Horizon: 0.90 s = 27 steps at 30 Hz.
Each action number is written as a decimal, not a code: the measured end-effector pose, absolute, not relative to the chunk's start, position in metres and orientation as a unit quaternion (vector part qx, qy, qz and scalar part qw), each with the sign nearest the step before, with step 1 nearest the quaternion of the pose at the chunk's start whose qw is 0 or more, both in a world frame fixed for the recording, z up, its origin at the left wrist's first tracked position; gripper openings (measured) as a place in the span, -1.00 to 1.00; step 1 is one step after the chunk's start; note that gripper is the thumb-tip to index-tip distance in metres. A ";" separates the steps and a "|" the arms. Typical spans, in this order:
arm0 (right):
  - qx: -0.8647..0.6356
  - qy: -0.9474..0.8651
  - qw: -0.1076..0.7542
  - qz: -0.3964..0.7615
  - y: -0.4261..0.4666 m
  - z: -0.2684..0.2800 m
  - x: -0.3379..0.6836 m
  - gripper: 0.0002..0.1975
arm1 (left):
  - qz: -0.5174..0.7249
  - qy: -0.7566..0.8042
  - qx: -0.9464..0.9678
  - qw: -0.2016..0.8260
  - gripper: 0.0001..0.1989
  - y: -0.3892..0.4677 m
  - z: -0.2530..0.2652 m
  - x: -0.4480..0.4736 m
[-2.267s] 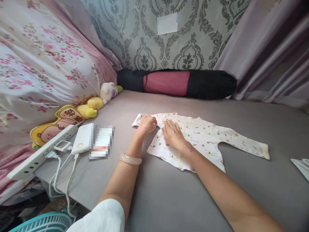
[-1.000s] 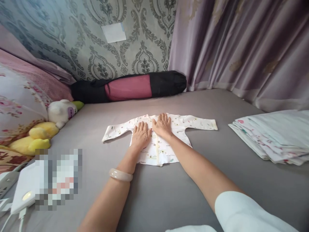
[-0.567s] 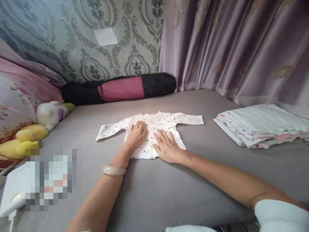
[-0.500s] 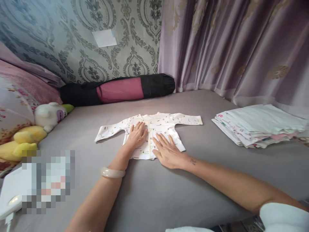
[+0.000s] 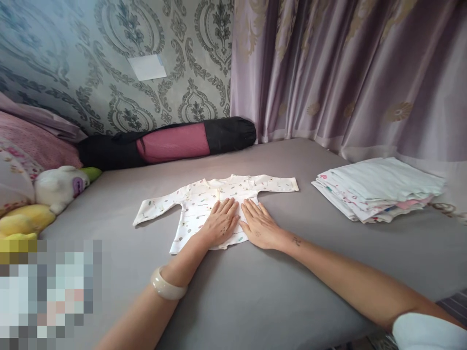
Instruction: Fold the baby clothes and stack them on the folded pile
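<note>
A small white baby shirt (image 5: 199, 206) with a tiny coloured print lies spread on the grey bed sheet, its long sleeves stretched to both sides and its collar toward the wall. My left hand (image 5: 222, 222) rests flat on the lower middle of the shirt, fingers stretched out. Close beside it, my right hand (image 5: 260, 226) lies flat over the shirt's lower right part, fingers extended and thumb toward the left hand. The two hands cover part of the shirt's front and hem. A pale bangle (image 5: 168, 284) is around my left wrist.
Folded cloths (image 5: 379, 187) are stacked on the right of the bed (image 5: 292, 291). A black and pink long bag (image 5: 171, 142) lies along the wall. Plush toys (image 5: 60, 187) sit at the left, above a blurred-out patch. A purple curtain (image 5: 310, 68) hangs behind.
My left hand has slid right and nearer along the shirt, close to the right hand. The right hand has shifted slightly right. The view has moved a little.
</note>
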State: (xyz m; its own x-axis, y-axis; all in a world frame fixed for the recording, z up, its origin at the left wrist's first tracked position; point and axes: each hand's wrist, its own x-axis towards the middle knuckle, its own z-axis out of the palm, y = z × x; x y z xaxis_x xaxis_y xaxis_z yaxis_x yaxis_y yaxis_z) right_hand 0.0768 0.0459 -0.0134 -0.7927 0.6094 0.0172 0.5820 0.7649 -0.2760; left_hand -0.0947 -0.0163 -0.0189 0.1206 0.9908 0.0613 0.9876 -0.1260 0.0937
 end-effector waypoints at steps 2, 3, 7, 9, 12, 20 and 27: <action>-0.302 -0.938 0.066 0.160 0.055 -0.005 0.077 -0.45 | 0.059 0.654 0.754 0.001 -0.48 -0.015 -0.015 -0.095; -0.301 -0.933 0.076 0.180 0.062 0.000 0.077 -0.51 | 0.065 0.648 0.759 -0.008 -0.50 -0.014 -0.012 -0.095; -0.381 -0.887 0.144 0.218 0.095 0.020 0.080 -0.63 | 0.072 0.637 0.768 -0.023 -0.59 -0.004 0.006 -0.092; -0.432 -0.863 0.175 0.194 0.114 0.026 0.086 -0.66 | 0.059 0.652 0.755 -0.020 -0.60 0.005 0.013 -0.089; -0.520 -0.823 0.178 0.145 0.143 0.028 0.101 -0.69 | 0.044 0.684 0.727 -0.028 -0.58 0.022 0.017 -0.086; -0.669 -0.732 0.119 0.048 0.198 0.010 0.142 -0.61 | 0.059 0.734 0.676 -0.001 -0.65 0.068 0.009 -0.086; -0.704 -0.685 0.115 0.151 0.224 -0.001 0.143 -0.66 | 0.134 0.671 0.729 0.040 -0.59 0.100 -0.011 -0.078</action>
State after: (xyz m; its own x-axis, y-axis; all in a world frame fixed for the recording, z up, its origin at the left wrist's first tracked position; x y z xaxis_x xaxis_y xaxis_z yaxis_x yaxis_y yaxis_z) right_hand 0.1432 0.2242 -0.0006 0.0168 0.9984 -0.0539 0.9290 -0.0355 -0.3684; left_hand -0.0785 0.1003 -0.0105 0.0647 0.9879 0.1408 0.9663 -0.0972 0.2382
